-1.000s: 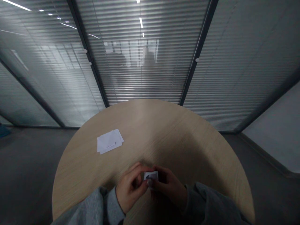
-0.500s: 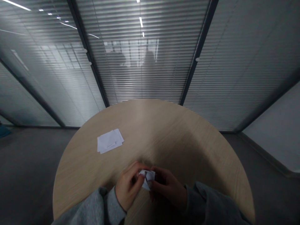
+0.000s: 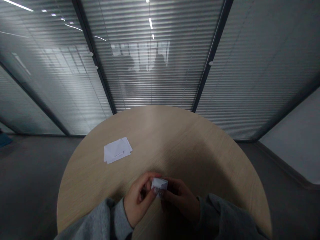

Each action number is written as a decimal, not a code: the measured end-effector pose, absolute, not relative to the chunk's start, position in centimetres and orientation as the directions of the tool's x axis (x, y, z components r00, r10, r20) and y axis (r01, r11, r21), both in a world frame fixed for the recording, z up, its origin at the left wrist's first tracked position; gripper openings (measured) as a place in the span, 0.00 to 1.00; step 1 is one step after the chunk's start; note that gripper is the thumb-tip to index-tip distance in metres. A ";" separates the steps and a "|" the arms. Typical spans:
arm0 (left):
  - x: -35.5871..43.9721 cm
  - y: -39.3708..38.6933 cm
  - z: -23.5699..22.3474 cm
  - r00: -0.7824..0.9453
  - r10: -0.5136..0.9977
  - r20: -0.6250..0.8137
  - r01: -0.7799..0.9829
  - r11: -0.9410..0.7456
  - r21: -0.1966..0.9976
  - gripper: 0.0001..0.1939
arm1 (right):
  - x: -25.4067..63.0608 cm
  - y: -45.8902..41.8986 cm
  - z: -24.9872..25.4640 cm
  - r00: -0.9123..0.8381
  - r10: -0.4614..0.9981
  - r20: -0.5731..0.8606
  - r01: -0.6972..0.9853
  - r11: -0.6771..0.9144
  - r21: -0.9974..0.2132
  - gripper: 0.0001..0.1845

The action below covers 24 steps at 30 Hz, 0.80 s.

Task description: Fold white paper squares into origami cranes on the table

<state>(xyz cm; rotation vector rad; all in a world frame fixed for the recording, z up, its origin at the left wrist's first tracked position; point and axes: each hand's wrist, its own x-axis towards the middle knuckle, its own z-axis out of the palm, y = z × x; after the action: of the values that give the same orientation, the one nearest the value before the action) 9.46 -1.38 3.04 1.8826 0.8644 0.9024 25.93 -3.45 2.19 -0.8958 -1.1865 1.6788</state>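
Note:
Between my two hands, just above the near part of the table, is a small piece of folded white paper. My left hand grips its left side, with the thumb on the near edge and the index finger along the far edge. From the right, my right hand pinches the same paper, its thumb close to the left thumb. Creased flaps show on the upper face of the paper. The underside and most of the right fingers are hidden in shadow.
A few overlapping white paper sheets lie on the left of the round wooden table. Glass partitions with blinds stand behind the table's far edge. A blue object sits on the floor at far left.
The folded paper has turned in my hands, and the dark gap across it no longer shows. Both thumbs have come together at its near edge. The sheets on the table have stayed put.

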 end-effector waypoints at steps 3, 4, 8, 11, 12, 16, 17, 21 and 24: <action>9.5 -1.5 3.2 0.520 0.827 0.215 0.149 -0.336 0.930 0.18 | 26.0 -3.5 2.2 -0.356 0.933 -0.044 -0.250 -0.140 -0.958 0.26; 9.6 -1.5 3.2 0.527 0.824 0.206 0.129 -0.317 0.940 0.19 | 26.0 -3.5 2.1 -0.357 0.933 -0.037 -0.249 -0.133 -0.959 0.25; 9.7 -1.4 3.0 0.540 0.820 0.189 0.070 -0.268 0.961 0.21 | 26.1 -3.5 1.5 -0.357 0.934 -0.026 -0.224 -0.113 -0.968 0.24; 9.8 -1.4 3.0 0.533 0.824 0.193 0.054 -0.261 0.964 0.20 | 26.1 -3.5 1.1 -0.360 0.933 -0.015 -0.205 -0.095 -0.974 0.25; 9.9 -1.4 3.0 0.530 0.825 0.197 0.047 -0.261 0.964 0.19 | 26.2 -3.5 1.1 -0.357 0.934 -0.017 -0.201 -0.095 -0.975 0.25; 10.0 -1.4 3.0 0.524 0.828 0.198 0.022 -0.245 0.969 0.19 | 26.2 -3.4 1.5 -0.356 0.934 -0.031 -0.185 -0.103 -0.977 0.26; 10.0 -1.4 3.0 0.526 0.829 0.191 0.019 -0.236 0.972 0.19 | 26.2 -3.4 1.6 -0.362 0.932 -0.030 -0.181 -0.102 -0.978 0.26; 10.1 -1.5 2.9 0.529 0.831 0.175 0.017 -0.216 0.976 0.20 | 26.2 -3.4 1.7 -0.375 0.927 -0.023 -0.158 -0.088 -0.984 0.27; 10.2 -1.6 2.9 0.517 0.838 0.174 0.040 -0.227 0.973 0.19 | 26.2 -3.5 1.5 -0.353 0.935 -0.024 -0.153 -0.082 -0.985 0.26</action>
<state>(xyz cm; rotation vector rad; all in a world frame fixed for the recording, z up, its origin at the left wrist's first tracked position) 10.16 -1.59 2.95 1.6404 0.7600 0.8908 26.21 -3.50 1.53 -0.9323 -1.3080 1.5819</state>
